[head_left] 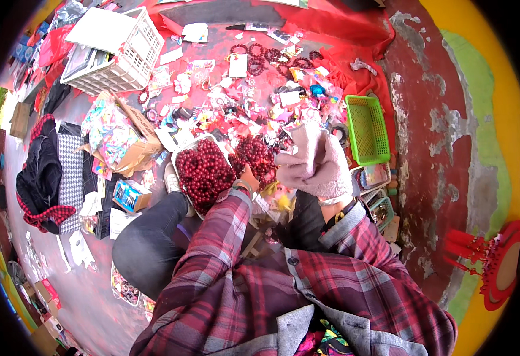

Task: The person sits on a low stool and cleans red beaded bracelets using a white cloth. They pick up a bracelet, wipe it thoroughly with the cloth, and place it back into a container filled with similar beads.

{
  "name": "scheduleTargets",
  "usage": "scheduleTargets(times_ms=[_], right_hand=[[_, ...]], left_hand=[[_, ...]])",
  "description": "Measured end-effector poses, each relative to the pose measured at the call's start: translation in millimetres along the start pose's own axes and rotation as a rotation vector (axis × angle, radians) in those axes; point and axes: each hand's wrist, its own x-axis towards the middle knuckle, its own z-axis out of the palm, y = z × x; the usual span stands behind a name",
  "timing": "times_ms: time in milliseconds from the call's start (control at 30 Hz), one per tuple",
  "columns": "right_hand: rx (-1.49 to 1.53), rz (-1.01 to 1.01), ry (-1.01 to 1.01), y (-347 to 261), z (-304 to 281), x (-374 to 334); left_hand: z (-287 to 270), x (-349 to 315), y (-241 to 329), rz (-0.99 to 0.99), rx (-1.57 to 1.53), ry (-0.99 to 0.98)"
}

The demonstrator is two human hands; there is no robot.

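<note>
My left hand (248, 178) is closed at the near edge of a bunch of dark red bead bracelets (255, 155) and appears to grip some of them; its fingertips are partly hidden. Just left of it stands a white basket (175, 163) heaped with the same dark red beads (203, 172). A pale pink cloth (314, 157) covers most of my right hand (333, 204), which holds it up beside the bunch. Only the wrist and heel of that hand show below the cloth.
Small packaged trinkets (230, 110) litter the red ground ahead, with more bead bracelets (257, 56) beyond. A green basket (368, 127) stands right. At left are a white crate (144, 47), a cardboard box (144, 151) of bagged goods and a black jacket (40, 169). My bent leg (150, 252) flanks the basket.
</note>
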Motion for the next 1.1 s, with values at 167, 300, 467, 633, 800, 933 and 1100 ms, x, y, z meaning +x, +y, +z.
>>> scheduleTargets(times_ms=[167,300,467,633,800,933,1100], right_hand=[[0.309,0.033,-0.081,5,2,1],[0.231,0.06,-0.153,7,-9,2],[-0.113,-0.09,-0.155,13,-23,-3],[-0.415,-0.341,-0.223,24,-27,-1],[-0.201,-0.098,-0.06,24,1,-24],[-1.255,-0.782,-0.253,28,-27,0],[-2.459,-1.286,-0.642,28,12,-32]], left_hand=[[14,9,-18,0.063,0.133,0.149],[9,-34,8,0.197,0.216,0.284],[16,-46,6,0.165,0.57,0.12],[-35,-122,41,0.257,0.199,0.208],[-77,-176,23,0.787,-0.521,0.33],[-111,-269,43,0.706,-1.444,-0.055],[-100,-317,23,0.731,-1.611,-0.159]])
